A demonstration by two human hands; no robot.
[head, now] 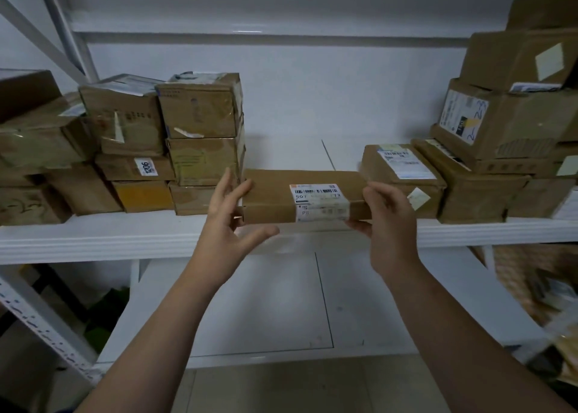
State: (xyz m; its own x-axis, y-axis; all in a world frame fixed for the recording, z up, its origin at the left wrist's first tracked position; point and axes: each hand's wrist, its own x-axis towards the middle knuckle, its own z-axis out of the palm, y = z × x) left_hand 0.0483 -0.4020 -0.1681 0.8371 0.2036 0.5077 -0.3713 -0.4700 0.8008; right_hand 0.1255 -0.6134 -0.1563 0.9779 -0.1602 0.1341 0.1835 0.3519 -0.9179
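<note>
So both hands are up at the white shelf (125, 234), working one long flat cardboard box (275, 200). The right hand (387, 222) has a proper grip on the box's near end, with fingers curled over the top edge and the thumb tucked underneath. The left hand (228, 222) is loose and spread, holding nothing; its fingertips sit right at the box's other end and look like they touch it, though I can't say for sure. The box spans the gap between the two hands, low on the shelf's front edge, with a white barcode label (319, 198) facing out, closer to the right hand. A stack of boxes (203, 137) sits just past the left fingertips, and another labelled box (400, 168) sits right behind the right knuckles.
</note>
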